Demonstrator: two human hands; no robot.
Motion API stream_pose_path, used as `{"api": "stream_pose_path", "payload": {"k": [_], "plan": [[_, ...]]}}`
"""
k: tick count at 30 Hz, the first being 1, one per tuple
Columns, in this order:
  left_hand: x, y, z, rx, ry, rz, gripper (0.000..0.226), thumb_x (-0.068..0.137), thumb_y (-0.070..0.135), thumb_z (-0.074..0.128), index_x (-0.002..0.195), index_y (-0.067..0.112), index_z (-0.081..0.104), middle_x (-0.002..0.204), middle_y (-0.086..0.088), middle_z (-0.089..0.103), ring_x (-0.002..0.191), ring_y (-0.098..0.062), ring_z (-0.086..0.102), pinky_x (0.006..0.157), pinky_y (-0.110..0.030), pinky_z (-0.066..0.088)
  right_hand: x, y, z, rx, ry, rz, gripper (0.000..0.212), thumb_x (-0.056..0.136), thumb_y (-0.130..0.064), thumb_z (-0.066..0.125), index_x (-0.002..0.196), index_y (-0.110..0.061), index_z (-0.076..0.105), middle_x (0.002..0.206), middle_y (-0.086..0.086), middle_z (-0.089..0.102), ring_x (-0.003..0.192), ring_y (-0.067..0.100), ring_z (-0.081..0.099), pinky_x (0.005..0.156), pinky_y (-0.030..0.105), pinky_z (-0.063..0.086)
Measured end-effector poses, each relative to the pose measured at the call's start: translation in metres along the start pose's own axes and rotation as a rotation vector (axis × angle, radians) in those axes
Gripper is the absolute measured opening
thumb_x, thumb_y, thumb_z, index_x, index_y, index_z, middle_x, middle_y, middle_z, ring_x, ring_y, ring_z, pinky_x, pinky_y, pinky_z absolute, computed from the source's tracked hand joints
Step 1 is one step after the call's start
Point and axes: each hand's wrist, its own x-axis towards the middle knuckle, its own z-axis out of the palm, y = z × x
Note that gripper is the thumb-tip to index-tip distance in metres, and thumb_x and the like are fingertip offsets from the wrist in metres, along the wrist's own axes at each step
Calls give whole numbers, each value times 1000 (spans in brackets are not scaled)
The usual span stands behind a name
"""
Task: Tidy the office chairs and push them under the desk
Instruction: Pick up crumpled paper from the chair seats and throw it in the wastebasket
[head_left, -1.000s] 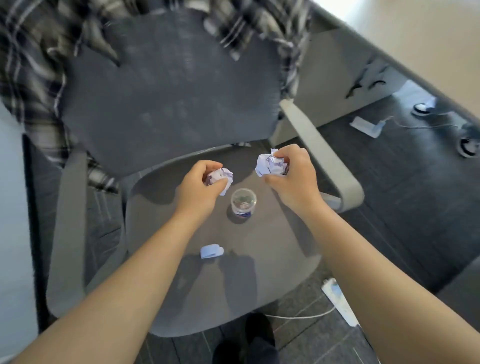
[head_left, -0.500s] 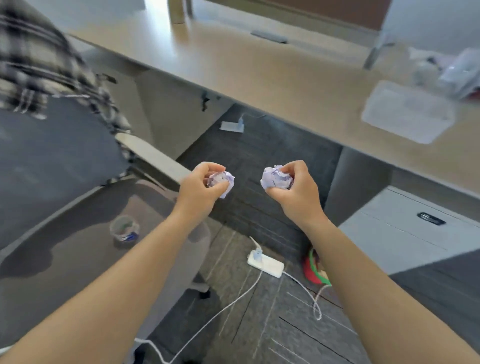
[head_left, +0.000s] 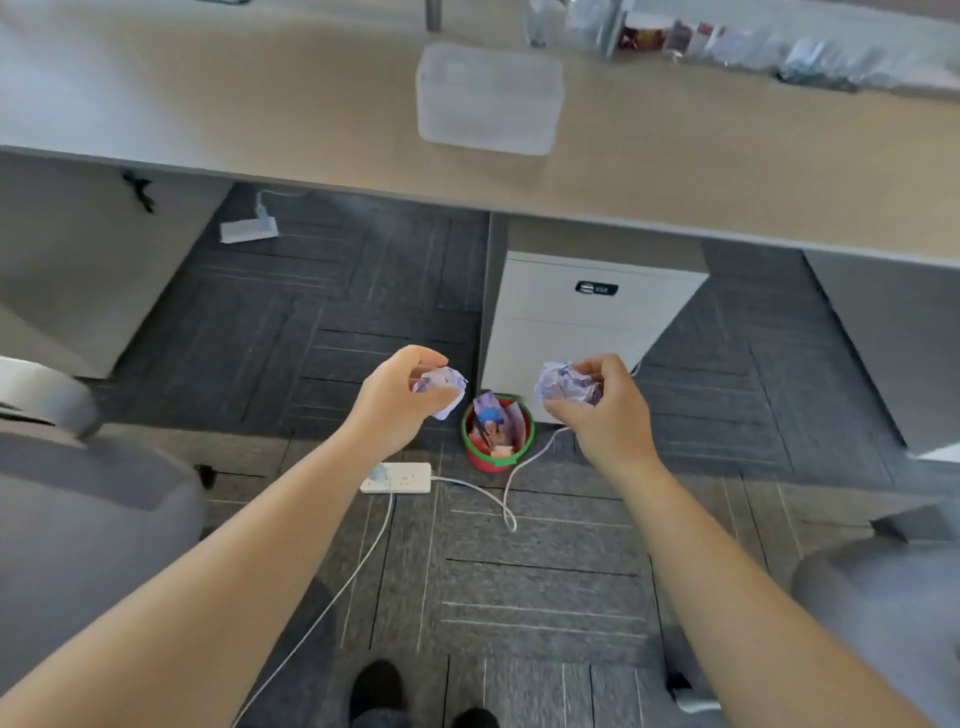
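Crumpled paper ball (head_left: 440, 388) in left hand (head_left: 402, 402); another (head_left: 566, 383) in right hand (head_left: 602, 410) (drawer label (head_left: 596, 288) unreadable)

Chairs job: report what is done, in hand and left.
Done: nothing visibly finished. In hand: left hand and right hand each grip a crumpled paper ball above the red bin. Left: both chairs stand clear of the desk.

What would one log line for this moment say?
left hand: holds paper ball | right hand: holds paper wad | bin: on floor between hands
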Motion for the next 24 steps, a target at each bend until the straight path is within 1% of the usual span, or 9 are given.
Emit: {"api": "stream_pose_path", "payload": {"k": [2, 3, 6, 8, 11, 15, 19, 21, 24], "plan": [[16, -13, 22, 35, -22, -48, 33, 82, 10, 57, 114, 9, 53, 107, -6, 60, 97, -20, 56, 75, -23, 45, 6, 27, -2, 22, 19, 68, 36, 76, -14, 69, 107, -8, 52, 102, 4, 55, 87, 16, 50, 63, 18, 38], [25, -21, 32, 58, -35, -69, 31, 82, 13, 57, 113, 9, 54, 107, -5, 61, 95, -18, 56, 68, -19, 44, 11, 40, 0, 36, 32, 99, 37, 76, -15, 70, 108, -8, 52, 104, 4, 56, 86, 15, 51, 64, 18, 38], [58, -44, 59, 75, -63, -118, 19, 83, 16, 57, 102, 14, 56, 102, -3, 60, 92, -17, 54, 62, -15, 39, 30, 75, 11, 84, 63, 176, 39, 76, -13, 70, 111, -9, 53, 101, -1, 55, 74, 2, 51, 58, -3, 38], [86, -62, 74, 70, -68, -157, 14, 83, 17, 56, 97, 18, 55, 99, -1, 58, 91, -17, 53, 61, -19, 39, 47, 98, 24, 110, 70, 229, 40, 77, -12, 69, 113, -9, 52, 99, -4, 53, 72, -5, 48, 56, -6, 36], [133, -97, 96, 88, -115, -221, 20, 82, 23, 54, 98, 12, 60, 98, -5, 62, 89, -19, 55, 73, -30, 42, 78, 132, 51, 143, 80, 319, 40, 78, -10, 68, 114, -9, 51, 89, -10, 51, 72, -5, 46, 57, 0, 38], [193, -150, 125, 113, -216, -309, 21, 70, 35, 47, 65, 16, 55, 72, -4, 56, 75, -20, 51, 69, -32, 40, 117, 180, 94, 157, 88, 420, 40, 79, -9, 66, 116, -9, 50, 88, -11, 49, 77, 6, 49, 60, 5, 37], [236, -177, 155, 74, -206, -419, 26, 62, 33, 45, 41, 17, 51, 46, 4, 54, 68, -23, 53, 71, -34, 44, 139, 224, 125, 190, 109, 493, 35, 79, -7, 64, 111, -9, 51, 84, -12, 49, 71, -2, 47, 52, -2, 37], [250, -188, 167, 55, -198, -431, 30, 69, 36, 46, 65, 10, 60, 63, 1, 62, 79, -31, 60, 78, -41, 50, 144, 242, 137, 198, 111, 527, 34, 79, -9, 65, 110, -9, 51, 81, -14, 48, 69, -1, 47, 54, 4, 40], [266, -204, 180, -8, -151, -473, 39, 87, 32, 50, 116, 6, 50, 103, -11, 57, 106, -30, 54, 93, -42, 47, 152, 263, 151, 195, 113, 585, 36, 80, -10, 64, 113, -11, 50, 84, -8, 50, 68, 0, 47, 52, 6, 41]]}}
